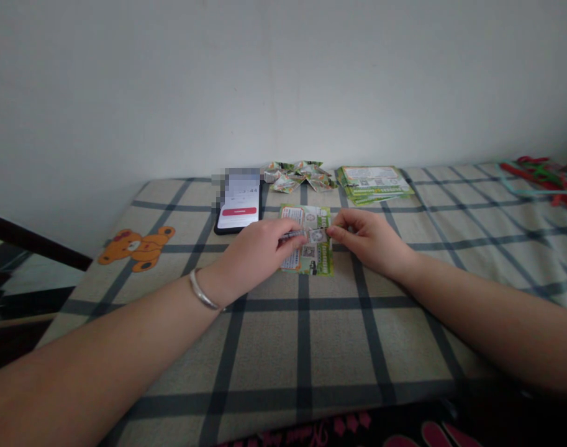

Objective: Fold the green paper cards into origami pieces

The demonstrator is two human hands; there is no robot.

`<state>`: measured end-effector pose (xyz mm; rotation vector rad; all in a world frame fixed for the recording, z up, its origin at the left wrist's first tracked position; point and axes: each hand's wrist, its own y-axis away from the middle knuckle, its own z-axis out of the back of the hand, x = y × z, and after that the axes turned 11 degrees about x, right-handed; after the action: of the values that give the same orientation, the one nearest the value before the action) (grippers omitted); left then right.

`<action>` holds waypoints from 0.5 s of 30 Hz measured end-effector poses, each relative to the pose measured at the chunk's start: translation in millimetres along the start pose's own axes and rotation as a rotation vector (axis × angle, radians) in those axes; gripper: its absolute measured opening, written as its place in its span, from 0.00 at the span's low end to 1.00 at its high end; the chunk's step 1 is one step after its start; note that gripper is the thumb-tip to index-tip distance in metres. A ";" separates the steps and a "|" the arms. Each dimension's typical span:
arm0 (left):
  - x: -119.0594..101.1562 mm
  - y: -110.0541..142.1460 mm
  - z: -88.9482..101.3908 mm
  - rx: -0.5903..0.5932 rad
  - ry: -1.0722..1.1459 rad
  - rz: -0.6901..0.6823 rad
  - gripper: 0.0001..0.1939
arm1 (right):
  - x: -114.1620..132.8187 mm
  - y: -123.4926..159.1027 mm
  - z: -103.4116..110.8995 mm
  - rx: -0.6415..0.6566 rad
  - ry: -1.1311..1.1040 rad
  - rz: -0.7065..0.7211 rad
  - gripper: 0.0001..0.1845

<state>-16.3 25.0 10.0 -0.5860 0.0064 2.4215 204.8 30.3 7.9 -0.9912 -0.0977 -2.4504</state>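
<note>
A green and white printed leaflet lies on the checked cloth between my two hands. My left hand, a silver bangle at its wrist, pinches the leaflet's middle from the left. There, a narrow greyish printed strip shows at my fingertips; whether it is a raised fold or a separate piece I cannot tell. At the right edge, my right hand has thumb and forefinger closed on the paper at about the same height. Its other fingers are curled in. Part of the leaflet's left side is covered by my left hand.
A phone with its screen lit lies beyond my left hand. Folded pieces of similar paper sit by the wall, beside a stack of leaflets. A bear cutout is at left; red and green items are far right.
</note>
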 end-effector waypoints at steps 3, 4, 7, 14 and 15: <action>0.3 -0.4 -0.5 0.002 0.061 0.020 0.08 | -1.5 -0.6 0.4 -0.018 0.033 -0.003 0.13; 0.2 -0.5 -0.7 -0.002 0.075 0.021 0.07 | -1.9 -0.8 0.3 -0.026 0.047 0.012 0.13; 0.1 -0.7 -1.4 -0.020 0.088 0.017 0.06 | -3.4 -1.9 -0.2 -0.044 0.095 0.106 0.09; 1.1 -1.9 -1.9 -0.018 0.012 -0.059 0.04 | -4.8 -3.5 -2.4 -0.009 0.220 0.224 0.08; 1.1 -2.0 -1.9 -0.021 -0.012 -0.069 0.04 | -4.1 -3.4 -2.8 -0.014 0.211 0.208 0.08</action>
<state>-15.1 27.0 8.1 -0.5726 -0.0439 2.3605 204.0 34.3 3.5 -0.7050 0.0895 -2.3485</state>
